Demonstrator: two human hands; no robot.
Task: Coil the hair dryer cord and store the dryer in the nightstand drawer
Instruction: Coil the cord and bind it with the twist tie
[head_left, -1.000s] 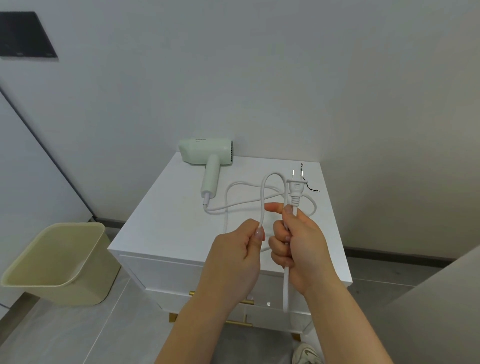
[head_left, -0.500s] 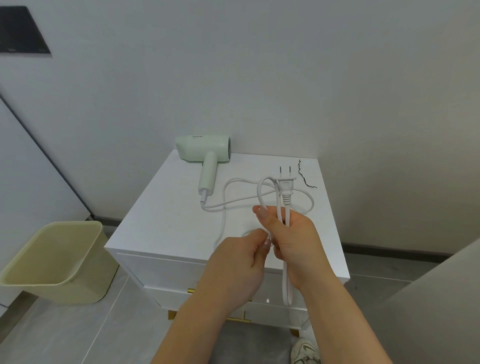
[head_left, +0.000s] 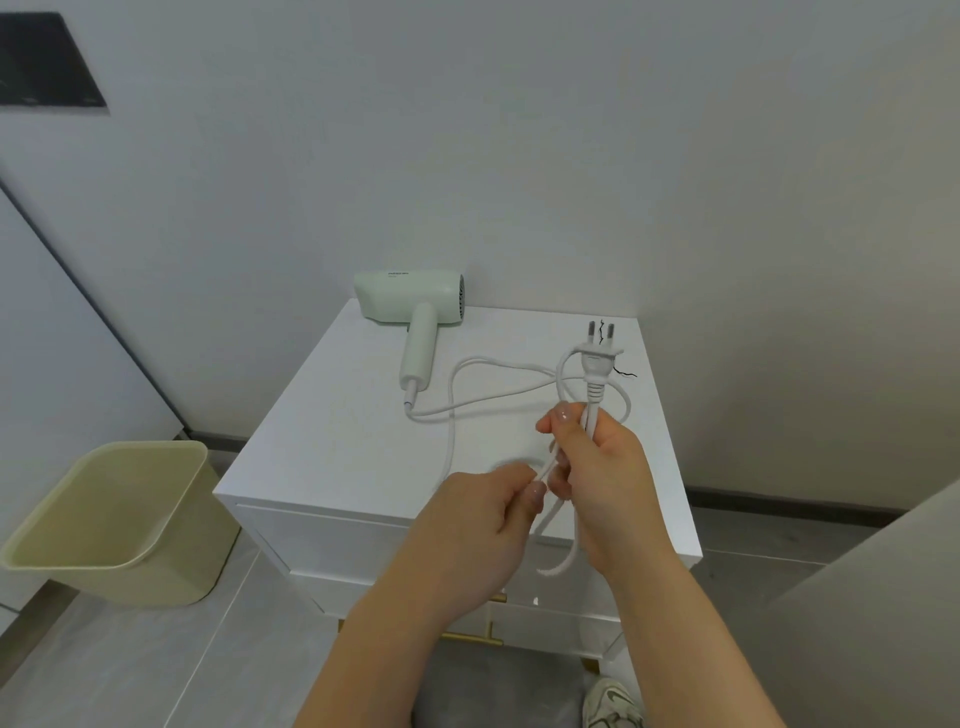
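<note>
The white nightstand (head_left: 332, 457) has its drawer (head_left: 337, 540) shut, and the green hair dryer (head_left: 410, 299) lies at the back of its top, out of my way. My right hand (head_left: 605, 483) is curled tight round the loops of cord (head_left: 451, 436) so they stay together, plug (head_left: 595, 364) sticking up, and my left hand (head_left: 483, 525) pinches the loose part to feed the next loop.

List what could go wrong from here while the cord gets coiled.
1. The white power cord crosses itself in loose loops on the white nightstand top; drawing it in may tighten a tangle.
2. It runs to the pale green hair dryer lying near the back edge; a hard tug could drag it.
3. The left hand and right hand both hold cord while the white nightstand drawer is shut; freeing a grip might spill the loops.
</note>
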